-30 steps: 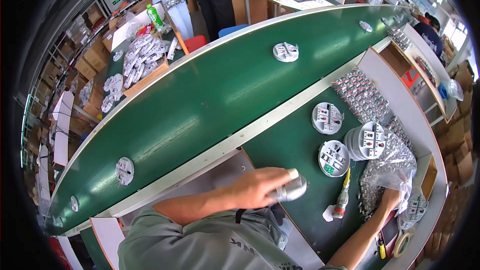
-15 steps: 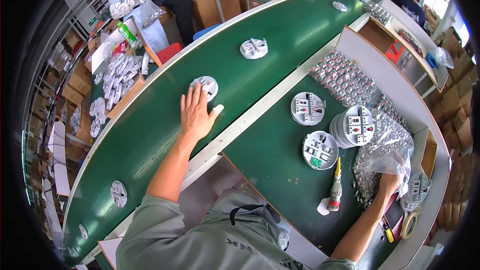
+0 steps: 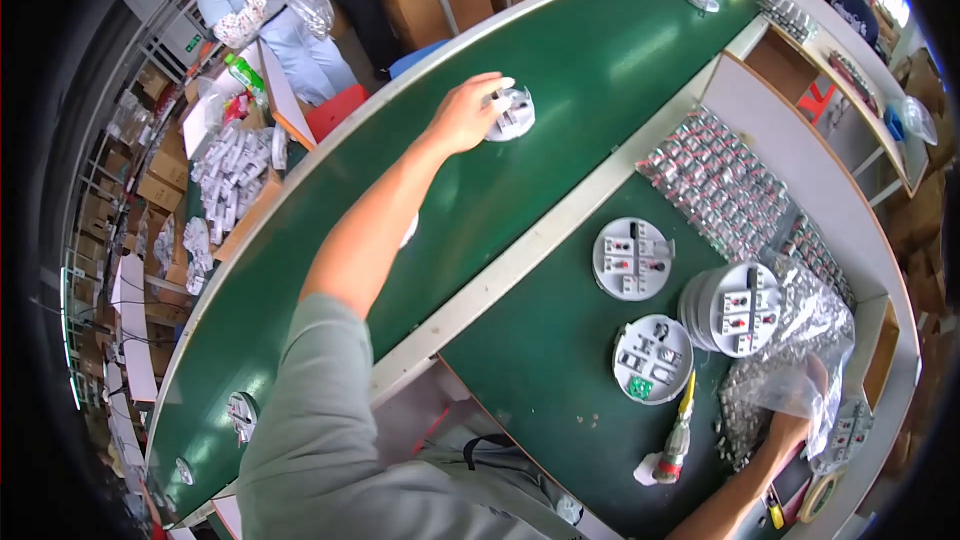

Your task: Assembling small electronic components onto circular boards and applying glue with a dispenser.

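Note:
On the green conveyor belt [image 3: 590, 70], my left hand [image 3: 468, 118] reaches far forward. Its bent fingers, one with a white tip covering, grip the left edge of a round white plastic housing [image 3: 516, 120]. My right hand [image 3: 790, 428] is at a clear plastic bag [image 3: 815, 340] beside a heap of small metal parts [image 3: 745, 400]; film hides its fingers. Near it stand a stack of round white housings [image 3: 745, 310] fitted with small modules and a single fitted housing [image 3: 633, 258]. Another open housing [image 3: 653, 360] holds a green circuit board. A screwdriver with a yellow end [image 3: 678, 440] lies close by.
Rows of small wired metal parts [image 3: 715, 180] lie along the bench's back wall. A tape roll [image 3: 820, 498] sits at the right. More round housings [image 3: 702, 1] rest along the belt. Across it, a person [image 3: 245, 0] holds a clear bag, near a pile of white parts [image 3: 235, 170].
My left hand has moved forward and right along the belt, from one round housing to one farther away, and now grips it. My right hand stays at the bag. The view has shifted.

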Motion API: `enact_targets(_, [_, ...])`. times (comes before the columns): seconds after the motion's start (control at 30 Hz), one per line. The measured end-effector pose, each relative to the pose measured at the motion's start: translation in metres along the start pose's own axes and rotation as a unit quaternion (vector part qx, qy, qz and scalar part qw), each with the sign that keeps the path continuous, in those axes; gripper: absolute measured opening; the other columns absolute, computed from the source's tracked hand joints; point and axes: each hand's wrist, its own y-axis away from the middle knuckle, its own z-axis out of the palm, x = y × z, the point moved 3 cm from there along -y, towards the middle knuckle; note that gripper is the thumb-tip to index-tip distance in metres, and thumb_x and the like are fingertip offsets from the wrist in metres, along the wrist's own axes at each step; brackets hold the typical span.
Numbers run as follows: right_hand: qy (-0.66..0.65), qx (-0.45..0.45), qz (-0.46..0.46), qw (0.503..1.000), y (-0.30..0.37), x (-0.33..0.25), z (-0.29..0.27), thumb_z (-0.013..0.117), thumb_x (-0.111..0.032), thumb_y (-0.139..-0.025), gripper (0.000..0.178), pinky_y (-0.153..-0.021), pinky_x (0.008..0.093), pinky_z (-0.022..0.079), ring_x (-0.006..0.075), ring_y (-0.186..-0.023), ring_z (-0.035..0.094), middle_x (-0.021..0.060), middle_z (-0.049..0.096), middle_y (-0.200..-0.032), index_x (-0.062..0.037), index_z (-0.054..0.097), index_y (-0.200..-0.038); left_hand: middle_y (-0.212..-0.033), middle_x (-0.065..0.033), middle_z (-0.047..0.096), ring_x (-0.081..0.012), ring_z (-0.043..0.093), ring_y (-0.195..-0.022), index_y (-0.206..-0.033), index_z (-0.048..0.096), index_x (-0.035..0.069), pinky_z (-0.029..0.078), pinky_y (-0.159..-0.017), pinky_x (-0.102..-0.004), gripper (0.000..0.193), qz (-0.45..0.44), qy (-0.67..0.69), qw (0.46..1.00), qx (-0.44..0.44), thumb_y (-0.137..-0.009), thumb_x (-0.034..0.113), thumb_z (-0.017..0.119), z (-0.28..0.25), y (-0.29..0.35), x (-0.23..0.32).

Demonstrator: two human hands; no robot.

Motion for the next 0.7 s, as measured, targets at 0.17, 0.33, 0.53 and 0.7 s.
enact_targets(0.17, [-0.090,0.009,0.015,0.996,0.006,0.018,-0.002,0.059,-0.013,-0.104,0.038,-0.099,0.0364,0.052,0.0247,-0.112,0.064,0.0159,0.068,-0.124,0.0043,0.063,-0.137,-0.109,-0.0113,0.081,-0.0244,0.077,-0.102,-0.122,0.079,0.012,0.059,-0.089,-0.0359,0.028,-0.062,0.082,0.985,-0.136,-0.095,0.016,0.073,0.054,-0.054,-0.023])
enact_targets(0.33, [-0.056,-0.003,0.043,0.998,0.004,0.009,0.001,0.060,-0.015,-0.107,0.036,-0.098,0.0352,0.051,0.0237,-0.112,0.062,0.0153,0.067,-0.125,0.0046,0.062,-0.137,-0.103,-0.0125,0.081,-0.0222,0.078,-0.096,-0.119,0.079,0.008,0.059,-0.086,-0.0359,0.026,-0.079,0.049,0.989,-0.112,-0.095,0.016,0.075,0.043,-0.042,-0.015])
enact_targets(0.53, [-0.013,0.015,0.027,0.999,0.002,-0.003,0.002,0.060,-0.017,-0.108,0.033,-0.098,0.0346,0.051,0.0228,-0.109,0.063,0.0142,0.069,-0.121,0.0050,0.065,-0.133,-0.096,-0.0169,0.078,-0.0290,0.077,-0.090,-0.107,0.077,0.005,0.059,-0.080,-0.0396,0.018,-0.105,-0.014,0.993,-0.061,-0.094,0.015,0.070,0.008,0.025,0.040])
enact_targets(0.7, [-0.080,0.049,0.005,0.996,-0.001,0.006,0.010,0.061,-0.020,-0.108,0.033,-0.097,0.0354,0.052,0.0244,-0.106,0.066,0.0151,0.072,-0.118,0.0038,0.068,-0.130,-0.102,-0.0162,0.074,-0.0276,0.075,-0.088,-0.112,0.073,0.003,0.058,-0.078,-0.0391,0.019,-0.094,0.061,0.990,0.091,-0.096,0.012,0.070,-0.027,0.155,0.129])
